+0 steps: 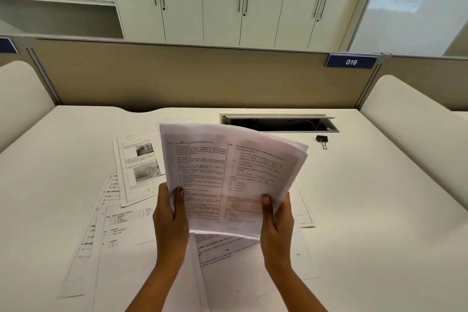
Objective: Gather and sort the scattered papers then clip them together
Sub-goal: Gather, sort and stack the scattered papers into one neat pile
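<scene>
A small stack of printed papers [228, 175] is held upright above the white desk [379, 210], its top edge curling away from me. My left hand [169, 218] grips the stack's lower left edge, thumb on the front page. My right hand [277, 220] grips the lower right edge the same way. Several loose sheets [121, 235] lie scattered flat on the desk under and left of my hands, one with two photographs [141, 162]. A black binder clip [322, 140] lies on the desk at the far right, apart from the papers.
An open cable slot [278, 123] cuts into the desk's back edge, just left of the clip. A beige partition [202, 76] with a blue "016" tag [351, 61] closes the back. Curved white dividers stand at left [22, 94] and right [415, 129]. Cabinets rise behind.
</scene>
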The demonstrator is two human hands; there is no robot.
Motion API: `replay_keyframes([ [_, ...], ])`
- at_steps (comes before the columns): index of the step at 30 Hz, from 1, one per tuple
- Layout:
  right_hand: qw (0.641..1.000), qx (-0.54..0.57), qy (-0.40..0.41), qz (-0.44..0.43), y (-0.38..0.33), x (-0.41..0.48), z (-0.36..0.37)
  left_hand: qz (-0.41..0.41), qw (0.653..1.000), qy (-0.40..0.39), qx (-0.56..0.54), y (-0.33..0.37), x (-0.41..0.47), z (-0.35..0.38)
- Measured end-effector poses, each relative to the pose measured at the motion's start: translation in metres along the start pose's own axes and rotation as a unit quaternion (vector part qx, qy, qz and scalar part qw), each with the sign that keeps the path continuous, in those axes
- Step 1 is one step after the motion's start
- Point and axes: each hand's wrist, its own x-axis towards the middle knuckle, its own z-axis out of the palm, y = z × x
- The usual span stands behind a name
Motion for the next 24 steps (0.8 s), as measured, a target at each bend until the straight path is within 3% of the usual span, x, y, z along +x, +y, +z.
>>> replay_keyframes([
  [8,0.998,-0.042,-0.027,0.04,0.02,-0.005,0.006,-0.023,0.999,-0.008,0.041,-0.016,-0.009,0.002],
  [15,0.995,-0.088,-0.034,0.028,0.022,0.001,0.004,0.005,0.993,0.008,0.119,-0.018,0.004,-0.009],
  [19,0.987,-0.145,0.06,0.029,0.023,0.007,-0.002,-0.042,0.992,0.015,0.116,-0.023,0.016,-0.026],
  [21,0.957,-0.265,0.104,0.057,0.032,0.012,-0.011,-0.108,0.99,0.01,0.085,-0.031,0.021,-0.035],
  [24,0.841,-0.511,0.092,0.15,0.044,0.016,-0.026,-0.194,0.981,0.002,0.019,-0.04,0.025,-0.048],
])
